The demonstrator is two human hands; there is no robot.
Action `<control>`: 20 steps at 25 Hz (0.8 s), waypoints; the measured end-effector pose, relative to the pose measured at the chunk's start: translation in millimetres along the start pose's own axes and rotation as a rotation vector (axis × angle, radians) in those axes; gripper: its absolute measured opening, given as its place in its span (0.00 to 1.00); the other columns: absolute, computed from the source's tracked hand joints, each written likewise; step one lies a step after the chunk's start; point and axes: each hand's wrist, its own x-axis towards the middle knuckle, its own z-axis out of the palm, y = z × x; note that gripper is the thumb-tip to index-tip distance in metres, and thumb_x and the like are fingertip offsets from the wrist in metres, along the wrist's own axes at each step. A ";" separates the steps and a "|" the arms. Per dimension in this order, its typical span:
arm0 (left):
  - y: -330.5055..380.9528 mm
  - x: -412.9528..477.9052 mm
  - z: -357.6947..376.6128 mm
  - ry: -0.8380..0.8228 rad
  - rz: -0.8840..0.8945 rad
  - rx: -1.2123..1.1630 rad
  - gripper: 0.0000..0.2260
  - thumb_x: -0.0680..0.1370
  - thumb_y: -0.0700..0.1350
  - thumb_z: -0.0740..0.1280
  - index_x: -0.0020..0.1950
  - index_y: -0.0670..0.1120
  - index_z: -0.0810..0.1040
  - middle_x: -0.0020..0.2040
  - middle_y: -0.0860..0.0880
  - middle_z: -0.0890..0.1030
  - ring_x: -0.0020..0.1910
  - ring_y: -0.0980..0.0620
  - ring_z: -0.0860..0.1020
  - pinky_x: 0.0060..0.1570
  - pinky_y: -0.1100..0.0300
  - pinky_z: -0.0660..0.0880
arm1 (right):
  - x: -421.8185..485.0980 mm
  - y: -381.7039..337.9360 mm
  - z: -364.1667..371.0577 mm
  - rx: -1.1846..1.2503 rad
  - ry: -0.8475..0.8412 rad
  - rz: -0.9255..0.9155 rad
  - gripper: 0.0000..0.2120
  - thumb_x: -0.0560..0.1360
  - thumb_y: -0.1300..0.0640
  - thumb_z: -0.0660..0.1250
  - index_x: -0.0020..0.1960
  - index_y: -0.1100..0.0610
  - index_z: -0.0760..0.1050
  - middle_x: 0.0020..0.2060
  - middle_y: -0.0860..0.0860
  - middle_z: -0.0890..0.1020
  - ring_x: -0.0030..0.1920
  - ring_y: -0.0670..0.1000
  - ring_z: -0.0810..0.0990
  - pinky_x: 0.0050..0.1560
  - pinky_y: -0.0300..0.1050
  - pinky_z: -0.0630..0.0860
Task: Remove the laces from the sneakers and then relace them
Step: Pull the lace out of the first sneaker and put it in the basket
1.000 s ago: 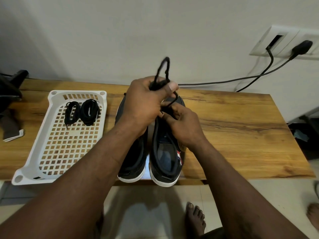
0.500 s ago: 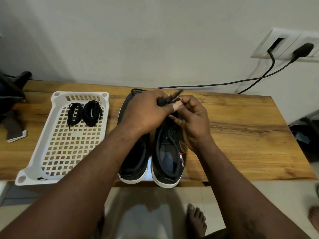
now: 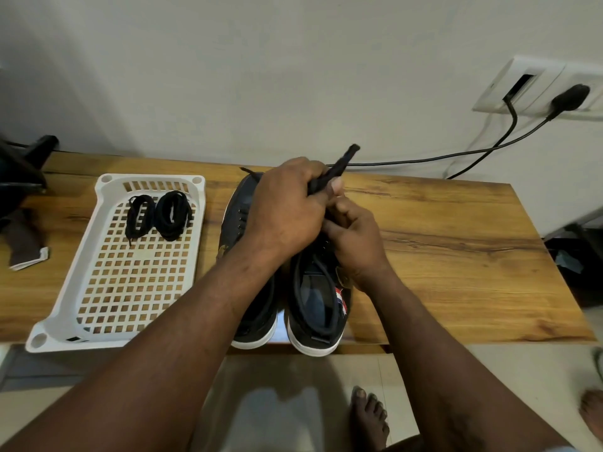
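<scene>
On the left of the tabletop (image 3: 456, 262) we see a white tray (image 3: 62, 324) with two coiled laces (image 3: 173, 215) at its far end; just right of it stand the sneakers (image 3: 315, 308), side by side, heels toward us; our left hand (image 3: 287, 210) is fisted round a black lace (image 3: 339, 164), its end sticking up past the thumb; our right hand (image 3: 355, 243) curls over the right-hand shoe's eyelets, touching the left hand, and we cannot tell what it pinches; a cable (image 3: 424, 160) runs along the wall.
</scene>
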 end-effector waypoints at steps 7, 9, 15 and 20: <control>6.1 -2.8 -6.2 0.031 -0.031 -0.658 0.08 0.83 0.48 0.67 0.46 0.50 0.82 0.45 0.42 0.82 0.42 0.51 0.80 0.41 0.56 0.76 | 3.6 7.9 1.3 -0.022 0.060 -0.010 0.06 0.79 0.61 0.72 0.54 0.59 0.85 0.60 0.54 0.85 0.65 0.54 0.82 0.68 0.61 0.77; 3.8 -0.8 -9.2 0.089 -0.085 -0.678 0.10 0.85 0.47 0.65 0.48 0.44 0.80 0.37 0.48 0.80 0.36 0.55 0.77 0.38 0.61 0.74 | 2.3 2.1 3.1 0.087 0.096 0.035 0.04 0.81 0.65 0.69 0.51 0.59 0.82 0.63 0.53 0.84 0.64 0.53 0.83 0.65 0.59 0.80; -18.7 6.7 -10.9 -0.182 -0.256 -0.118 0.05 0.79 0.45 0.69 0.47 0.53 0.85 0.42 0.54 0.85 0.45 0.53 0.82 0.44 0.57 0.75 | -0.2 -10.8 -0.7 0.396 0.042 0.028 0.07 0.78 0.59 0.69 0.48 0.49 0.84 0.71 0.52 0.79 0.70 0.60 0.78 0.67 0.66 0.75; -13.9 2.4 -3.3 -0.236 -0.129 0.314 0.11 0.81 0.50 0.69 0.39 0.53 0.75 0.37 0.54 0.75 0.38 0.52 0.75 0.33 0.60 0.65 | 0.8 -6.0 -1.3 0.334 0.050 0.000 0.12 0.80 0.65 0.69 0.54 0.50 0.84 0.68 0.52 0.81 0.64 0.56 0.81 0.64 0.60 0.77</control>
